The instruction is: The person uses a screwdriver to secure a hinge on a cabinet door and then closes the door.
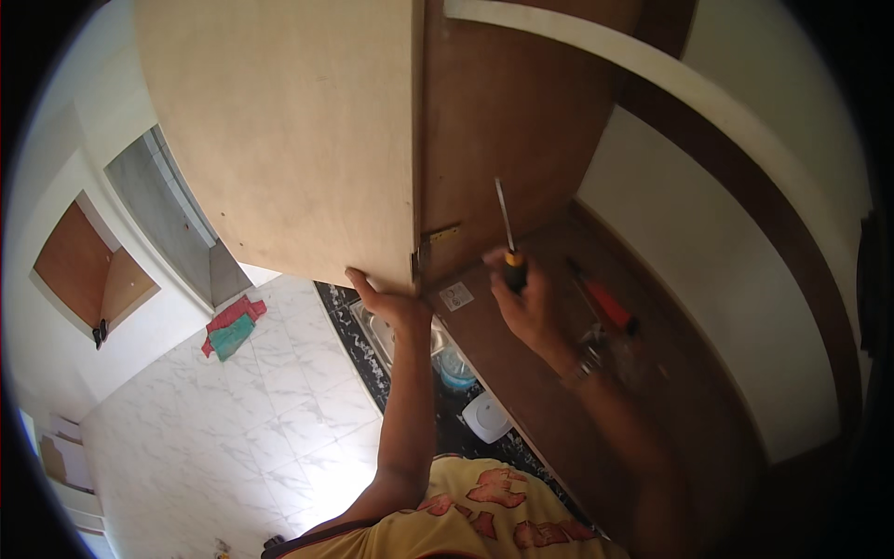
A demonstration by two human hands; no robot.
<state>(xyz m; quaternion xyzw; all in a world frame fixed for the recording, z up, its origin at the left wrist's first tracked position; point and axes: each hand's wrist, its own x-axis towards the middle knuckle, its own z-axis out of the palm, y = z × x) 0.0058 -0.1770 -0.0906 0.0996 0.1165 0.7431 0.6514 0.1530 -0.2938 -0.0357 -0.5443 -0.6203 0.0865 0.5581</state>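
Right hand [524, 306]: grip closed round the handle of 1 screwdriver [507, 233], blade up, near hinge [441, 235] inside cabinet [526, 121]. Left hand [396, 309]: grip holding door [279, 140] by lower edge. 1 white sticker [456, 296] on cabinet base; print too small to read.

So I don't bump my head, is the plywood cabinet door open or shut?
Open: the plywood cabinet door stands swung out, the left hand at its lower edge, with the brown bottom panel inside exposed.

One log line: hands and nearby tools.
left hand: against lower edge of wooden door | right hand: gripping screwdriver, shaft toward picture top | red tool: lying on brown board
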